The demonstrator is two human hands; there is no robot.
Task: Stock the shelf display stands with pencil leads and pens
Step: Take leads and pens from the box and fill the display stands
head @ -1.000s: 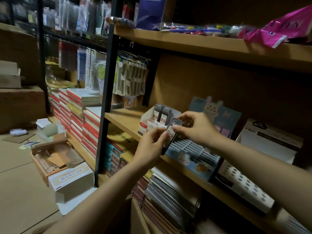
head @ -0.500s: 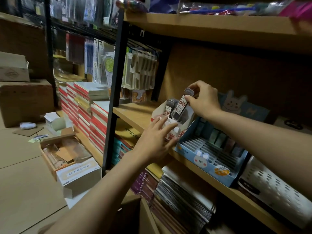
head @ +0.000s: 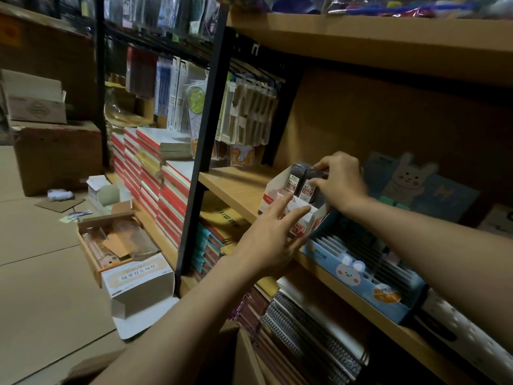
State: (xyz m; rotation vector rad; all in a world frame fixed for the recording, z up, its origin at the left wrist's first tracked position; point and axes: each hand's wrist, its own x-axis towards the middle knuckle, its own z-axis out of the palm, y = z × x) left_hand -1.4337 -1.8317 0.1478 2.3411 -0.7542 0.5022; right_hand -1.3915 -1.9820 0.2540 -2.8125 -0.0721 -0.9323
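Observation:
A white and red display stand [head: 273, 191] for pencil leads sits on the wooden shelf [head: 236, 187]. Two dark lead cases stand in its back row; the left one [head: 294, 179] stands free. My right hand [head: 340, 182] pinches the top of the right lead case [head: 309, 186], which sits in its slot. My left hand [head: 270, 237] rests with spread, straight fingers against the stand's front. A blue bunny-printed display stand [head: 358, 270] with empty slotted rows sits just to the right.
Spiral notebooks [head: 311, 323] fill the shelf below. A black upright post [head: 200, 145] divides the shelving; red-and-white book stacks [head: 155, 173] lie left of it. Open cardboard boxes [head: 111, 243] and a white carton [head: 138, 282] sit on the floor. A white dotted box [head: 472, 337] sits at far right.
My right hand has carried the lead case from in front of the blue stand over to the white stand and lowered it into a slot. My left hand let go and moved to the stand's front.

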